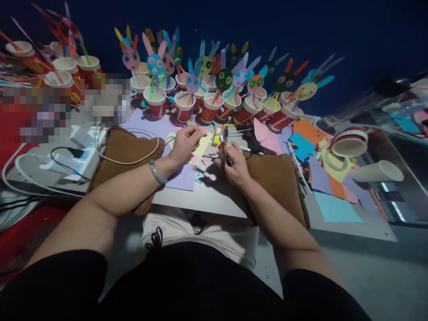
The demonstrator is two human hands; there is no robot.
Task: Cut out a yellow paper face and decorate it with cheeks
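Observation:
My left hand point(186, 145), with a bangle at its wrist, is raised over the middle of the table. Its thumb and fingers are pinched together on a small pink paper piece point(205, 132). To the right of it, my right hand point(235, 164) is closed around a pair of scissors point(224, 156), dark with a bit of red. Fingers partly cover the scissors. Between and beyond the hands lies a yellow glue stick point(216, 137). Yellow paper point(202, 154) and purple paper point(180, 177) lie under the left hand, with small paper scraps around.
Red paper cups point(183, 111) holding paper rabbit heads on coloured stems line the back. Brown cushions point(122, 149) lie under both forearms. At left are a power strip point(85, 149) and cables. Coloured paper point(304, 151), a tape roll point(334, 160) and a white cup point(381, 171) are at right.

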